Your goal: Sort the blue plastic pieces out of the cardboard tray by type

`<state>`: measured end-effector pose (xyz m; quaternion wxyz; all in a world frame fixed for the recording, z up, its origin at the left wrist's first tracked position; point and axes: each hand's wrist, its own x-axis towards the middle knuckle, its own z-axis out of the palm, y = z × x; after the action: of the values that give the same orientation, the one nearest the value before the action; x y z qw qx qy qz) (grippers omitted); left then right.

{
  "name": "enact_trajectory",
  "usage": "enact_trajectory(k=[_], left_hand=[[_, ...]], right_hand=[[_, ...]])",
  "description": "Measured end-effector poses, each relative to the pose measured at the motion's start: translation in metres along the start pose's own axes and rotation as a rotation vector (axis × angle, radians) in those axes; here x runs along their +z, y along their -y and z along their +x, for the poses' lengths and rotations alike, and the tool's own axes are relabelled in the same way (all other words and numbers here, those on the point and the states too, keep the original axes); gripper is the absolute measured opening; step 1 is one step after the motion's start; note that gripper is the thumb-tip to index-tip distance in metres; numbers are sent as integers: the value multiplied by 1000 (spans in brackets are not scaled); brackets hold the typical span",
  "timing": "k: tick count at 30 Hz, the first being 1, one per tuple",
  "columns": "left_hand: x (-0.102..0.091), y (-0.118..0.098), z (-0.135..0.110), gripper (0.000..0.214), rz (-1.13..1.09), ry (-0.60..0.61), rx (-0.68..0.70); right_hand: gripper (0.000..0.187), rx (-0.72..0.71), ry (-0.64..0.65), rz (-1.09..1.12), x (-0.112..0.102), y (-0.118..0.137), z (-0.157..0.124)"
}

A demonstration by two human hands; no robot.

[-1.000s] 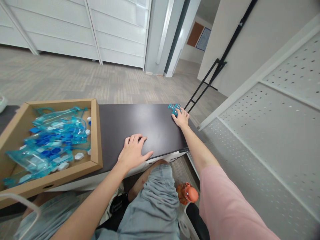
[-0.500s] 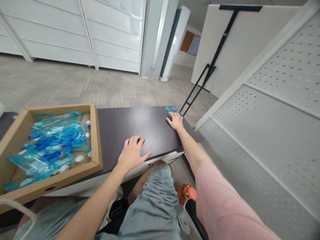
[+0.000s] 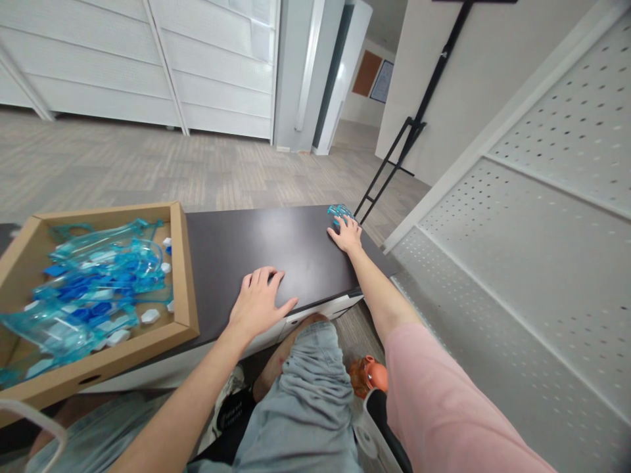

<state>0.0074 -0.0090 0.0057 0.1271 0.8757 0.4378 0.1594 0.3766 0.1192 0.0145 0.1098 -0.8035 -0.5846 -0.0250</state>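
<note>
My left hand (image 3: 259, 301) lies flat and open on the dark tabletop (image 3: 256, 246) near its front edge, holding nothing. My right hand (image 3: 347, 235) is stretched out to the table's far right corner, fingers spread over a small teal plastic piece (image 3: 339, 211) that it touches. Whether it grips the piece is unclear. At the left stands a cardboard box (image 3: 183, 263) filled with several clear blue plastic parts (image 3: 93, 276) and small white caps.
A white perforated panel (image 3: 532, 263) walls off the right side. A black easel stand (image 3: 394, 164) leans behind the table's corner. An orange bottle (image 3: 369, 376) sits on the floor by my knee. Grey carpet and white wall panels lie beyond.
The view has shifted slightly. Both hands stay where they were, the right one still at the teal piece in the far corner.
</note>
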Motion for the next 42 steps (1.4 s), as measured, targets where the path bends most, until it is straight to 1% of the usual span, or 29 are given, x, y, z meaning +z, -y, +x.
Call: enact_trajectory(k=[3,5,8,12,18,23,27,31,37,42], left_hand=[[0,0,0,66,-14,-8,-4],[0,0,0,66,-19,-8,-3],[1,1,-1,66,-12,-13,0],[2,0,-1,60,-1,-38,3],[1,-3,-3,67,43,-19,-3],[1,-3,-4,64,51,-31,-5],[1,-3,-2,67,57,-23,-13],[2,-3,-1,65,33,-43,-22],[3,-3,-2,65,32,-30,-41],[1,-3,-2,67,53,-17,-41]], right_hand=[[79,66,-13,10,1,0,0],[85,122,-18,25,3,0,1],[87,171,-16,52,6,-2,4],[85,166,7,78,7,-4,7],[88,195,87,46,0,1,8],[90,218,128,24,-2,4,9],[85,204,98,28,-3,3,15],[78,173,68,33,-3,2,27],[82,163,70,51,8,-4,46],[85,148,57,72,13,-8,50]])
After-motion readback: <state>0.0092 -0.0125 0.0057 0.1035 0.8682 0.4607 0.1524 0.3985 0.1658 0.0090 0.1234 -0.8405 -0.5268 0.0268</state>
